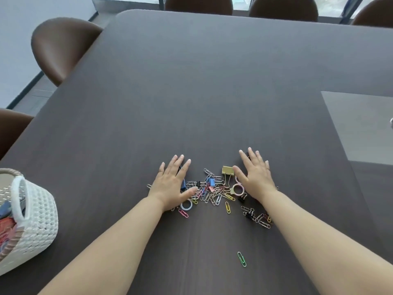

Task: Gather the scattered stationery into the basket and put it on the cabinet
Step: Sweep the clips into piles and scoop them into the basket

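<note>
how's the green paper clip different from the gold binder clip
The green paper clip is thin bent wire lying alone, near the person; the gold binder clip is a bulkier folded clip at the pile's far edge, beside the right hand. Both lie on the table, outside the basket.

A loose heap of coloured paper clips (pixel 209 192) and binder clips lies mid-table, well apart from the white woven basket (pixel 36 222) standing at the left edge.

Two bare forearms are showing from the lower corners, with no sleeves covering them as far as the view reaches. The left hand (pixel 171 184) and right hand (pixel 255 175) are wearing no rings, watches or gloves; fingernails are short and unpainted.
</note>
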`<state>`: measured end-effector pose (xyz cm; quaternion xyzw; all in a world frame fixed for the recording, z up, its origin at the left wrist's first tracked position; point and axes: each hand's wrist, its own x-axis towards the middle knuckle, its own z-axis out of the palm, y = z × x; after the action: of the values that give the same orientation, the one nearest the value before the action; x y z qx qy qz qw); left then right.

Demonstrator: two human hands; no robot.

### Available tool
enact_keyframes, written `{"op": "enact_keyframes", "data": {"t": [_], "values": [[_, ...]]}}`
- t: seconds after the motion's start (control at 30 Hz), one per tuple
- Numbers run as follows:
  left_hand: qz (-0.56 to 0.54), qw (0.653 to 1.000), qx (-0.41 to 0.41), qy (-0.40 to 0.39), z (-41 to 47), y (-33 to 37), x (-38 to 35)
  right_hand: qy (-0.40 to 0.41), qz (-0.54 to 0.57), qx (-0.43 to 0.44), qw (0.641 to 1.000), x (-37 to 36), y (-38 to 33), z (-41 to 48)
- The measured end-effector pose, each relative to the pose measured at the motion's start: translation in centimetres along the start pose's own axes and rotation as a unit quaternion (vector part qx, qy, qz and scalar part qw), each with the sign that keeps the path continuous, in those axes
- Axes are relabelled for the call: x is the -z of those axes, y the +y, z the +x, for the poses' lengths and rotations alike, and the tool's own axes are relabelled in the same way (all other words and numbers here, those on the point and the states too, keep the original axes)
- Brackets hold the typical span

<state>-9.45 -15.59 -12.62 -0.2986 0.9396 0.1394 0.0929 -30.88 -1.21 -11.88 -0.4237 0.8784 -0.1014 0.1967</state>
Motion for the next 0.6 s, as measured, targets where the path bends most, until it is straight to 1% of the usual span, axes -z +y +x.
{"op": "enact_keyframes", "data": {"t": [0.07,0.13,0.2,0.27,0.33,0.43,0.47,0.53,0.6], "values": [[-0.011,1.0,-0.029,0.001,0.8,1.2,-0.1,-0.019,0.008,0.069,0.997,-0.2,-1.1,-0.1],[-0.027,0.998,-0.052,0.01,1.0,1.8,-0.2,-0.038,-0.007,0.13,0.991,-0.6,-1.7,-0.7],[-0.029,0.997,-0.07,0.007,0.3,2.0,-0.3,-0.045,-0.027,0.169,0.984,-1.1,-1.6,-1.8],[-0.02,0.996,-0.09,-0.004,-1.3,2.0,-0.5,-0.047,-0.043,0.188,0.98,-1.5,-1.1,-3.4],[-0.021,0.994,-0.107,-0.018,-3.3,2.2,-0.8,-0.055,-0.045,0.191,0.979,-1.8,-0.6,-5.1],[-0.047,0.993,-0.109,-0.026,-5.8,2.7,-0.7,-0.057,-0.002,0.178,0.982,-1.7,-0.5,-7.9],[-0.045,0.993,-0.103,-0.022,-6.4,2.7,-0.6,-0.035,0.021,0.169,0.985,-1.6,-0.3,-8.7],[-0.037,0.996,-0.082,0.006,-7.8,2.6,-0.2,0.032,0.052,0.141,0.988,-1.4,0.1,-10.2],[-0.018,0.997,-0.051,0.047,-9.2,2.0,-0.3,0.067,0.04,0.097,0.992,-1.7,1.0,-11.7]]}}
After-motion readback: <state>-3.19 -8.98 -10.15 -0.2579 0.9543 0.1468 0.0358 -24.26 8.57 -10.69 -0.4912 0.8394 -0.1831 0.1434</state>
